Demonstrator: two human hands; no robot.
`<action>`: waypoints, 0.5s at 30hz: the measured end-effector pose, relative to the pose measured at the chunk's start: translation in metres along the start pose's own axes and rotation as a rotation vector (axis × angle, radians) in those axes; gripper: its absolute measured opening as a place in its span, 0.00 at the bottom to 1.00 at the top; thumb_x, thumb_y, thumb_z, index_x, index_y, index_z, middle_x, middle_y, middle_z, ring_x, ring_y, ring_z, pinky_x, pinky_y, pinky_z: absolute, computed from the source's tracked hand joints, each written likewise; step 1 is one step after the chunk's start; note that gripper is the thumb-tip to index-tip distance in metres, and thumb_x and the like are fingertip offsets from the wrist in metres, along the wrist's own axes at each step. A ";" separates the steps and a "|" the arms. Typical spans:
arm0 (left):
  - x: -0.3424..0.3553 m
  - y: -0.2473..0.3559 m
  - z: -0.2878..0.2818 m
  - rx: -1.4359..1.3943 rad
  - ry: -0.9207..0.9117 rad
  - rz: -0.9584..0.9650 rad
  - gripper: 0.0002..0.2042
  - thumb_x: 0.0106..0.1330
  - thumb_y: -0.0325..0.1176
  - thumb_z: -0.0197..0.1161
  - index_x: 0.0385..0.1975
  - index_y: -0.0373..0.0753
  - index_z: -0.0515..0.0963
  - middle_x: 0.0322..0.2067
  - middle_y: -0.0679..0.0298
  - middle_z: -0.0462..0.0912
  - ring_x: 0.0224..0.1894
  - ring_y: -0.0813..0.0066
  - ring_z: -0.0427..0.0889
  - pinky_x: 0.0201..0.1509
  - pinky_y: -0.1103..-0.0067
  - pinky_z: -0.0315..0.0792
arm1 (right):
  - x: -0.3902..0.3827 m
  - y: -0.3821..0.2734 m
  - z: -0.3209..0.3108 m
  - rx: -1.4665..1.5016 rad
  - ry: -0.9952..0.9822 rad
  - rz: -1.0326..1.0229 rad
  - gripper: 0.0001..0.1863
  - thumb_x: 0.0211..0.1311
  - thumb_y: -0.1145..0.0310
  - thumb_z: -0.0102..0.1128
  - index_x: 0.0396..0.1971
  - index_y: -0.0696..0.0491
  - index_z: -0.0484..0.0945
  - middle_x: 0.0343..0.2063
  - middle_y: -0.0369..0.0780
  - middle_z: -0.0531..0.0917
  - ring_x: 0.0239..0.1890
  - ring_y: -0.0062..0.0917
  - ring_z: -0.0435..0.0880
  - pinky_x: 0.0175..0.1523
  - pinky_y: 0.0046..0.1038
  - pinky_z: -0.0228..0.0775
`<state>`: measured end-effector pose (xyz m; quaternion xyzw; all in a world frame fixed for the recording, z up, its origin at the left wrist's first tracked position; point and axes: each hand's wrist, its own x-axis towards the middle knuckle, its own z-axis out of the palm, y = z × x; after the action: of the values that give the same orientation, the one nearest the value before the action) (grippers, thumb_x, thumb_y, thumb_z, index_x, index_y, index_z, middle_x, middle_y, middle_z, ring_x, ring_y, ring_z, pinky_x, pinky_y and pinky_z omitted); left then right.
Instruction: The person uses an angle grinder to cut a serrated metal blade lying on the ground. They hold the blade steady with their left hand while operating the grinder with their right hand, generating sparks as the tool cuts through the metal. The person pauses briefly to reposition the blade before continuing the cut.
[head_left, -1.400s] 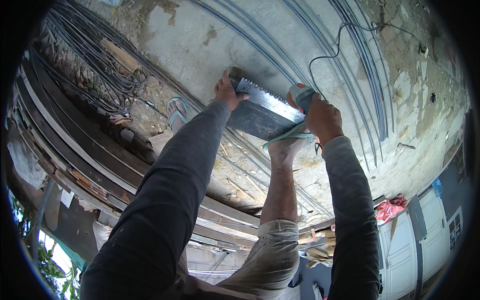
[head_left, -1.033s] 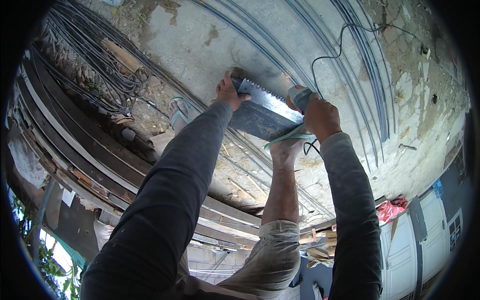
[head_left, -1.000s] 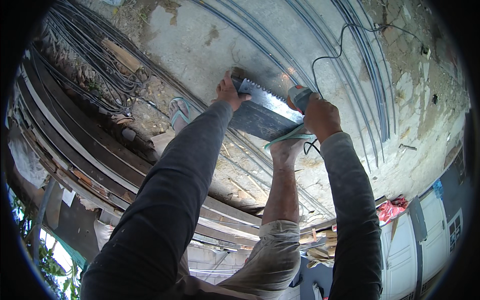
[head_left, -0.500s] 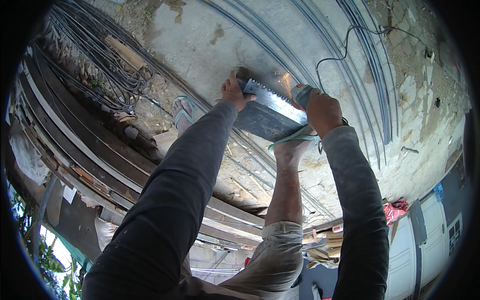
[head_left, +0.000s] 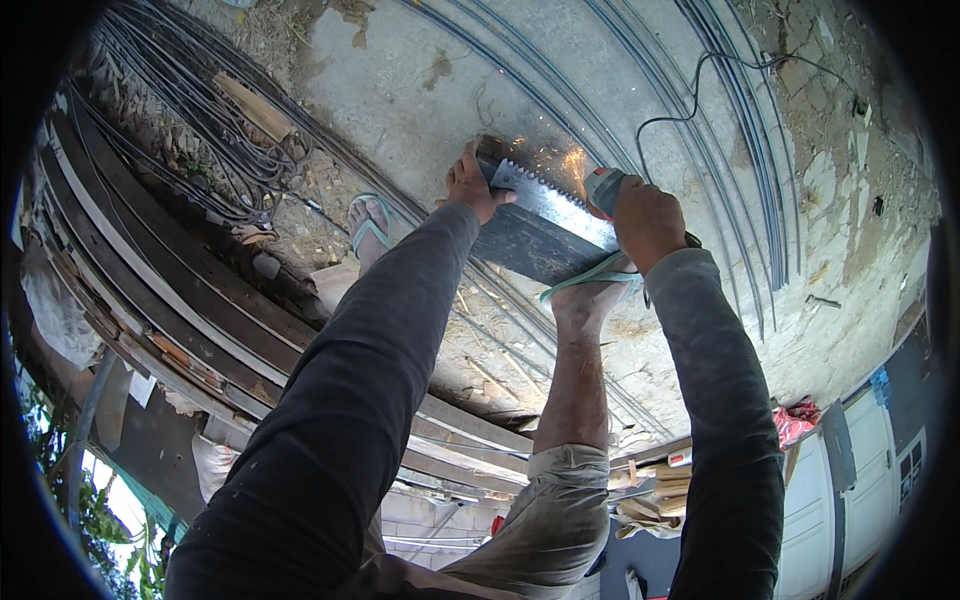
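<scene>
My right hand (head_left: 650,222) is closed around a small grey-and-red angle grinder (head_left: 604,188). Its head is at the toothed edge of a shiny saw blade (head_left: 556,206), and orange sparks (head_left: 573,165) spray up from there. The blade lies along a dark flat board (head_left: 530,243), teeth toward the far side. At the left end my left hand (head_left: 472,188) grips the blade, its thumb across the metal and its fingers round the far side. My sandaled foot (head_left: 590,290) rests against the board's right end. The grinder's disc is mostly hidden.
Long steel bars (head_left: 740,120) run across the concrete floor (head_left: 400,75). A black cord (head_left: 690,112) loops over them. Coiled rods (head_left: 200,110) lie at the far left, beside stacked long planks (head_left: 170,260). My other foot (head_left: 370,228) stands left of the board.
The sparks have grown brighter and spread farther left along the teeth. Both hands and the grinder hold nearly the same place in the picture.
</scene>
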<state>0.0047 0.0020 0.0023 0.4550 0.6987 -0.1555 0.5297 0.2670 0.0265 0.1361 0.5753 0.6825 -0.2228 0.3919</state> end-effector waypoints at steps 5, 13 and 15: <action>0.000 -0.004 -0.003 0.027 0.008 0.094 0.63 0.52 0.46 0.81 0.76 0.44 0.33 0.72 0.39 0.51 0.76 0.38 0.48 0.78 0.55 0.49 | -0.001 -0.004 -0.001 0.029 0.030 0.007 0.19 0.62 0.68 0.61 0.48 0.65 0.74 0.32 0.46 0.87 0.34 0.32 0.91 0.37 0.30 0.85; -0.002 0.005 -0.002 0.040 -0.017 0.002 0.61 0.52 0.49 0.79 0.76 0.53 0.33 0.74 0.53 0.50 0.77 0.46 0.47 0.70 0.36 0.53 | -0.003 0.002 0.004 0.003 0.055 0.040 0.18 0.63 0.67 0.61 0.47 0.64 0.73 0.33 0.47 0.87 0.35 0.34 0.91 0.37 0.32 0.85; 0.000 0.004 0.001 0.045 -0.012 -0.018 0.61 0.52 0.51 0.78 0.76 0.57 0.33 0.75 0.60 0.50 0.78 0.51 0.46 0.66 0.27 0.54 | -0.006 0.011 0.003 0.076 0.036 0.096 0.21 0.63 0.65 0.62 0.49 0.64 0.72 0.35 0.48 0.86 0.37 0.36 0.91 0.40 0.33 0.84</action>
<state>0.0083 0.0034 0.0034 0.4596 0.6960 -0.1783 0.5221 0.2784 0.0233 0.1406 0.6256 0.6522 -0.2191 0.3677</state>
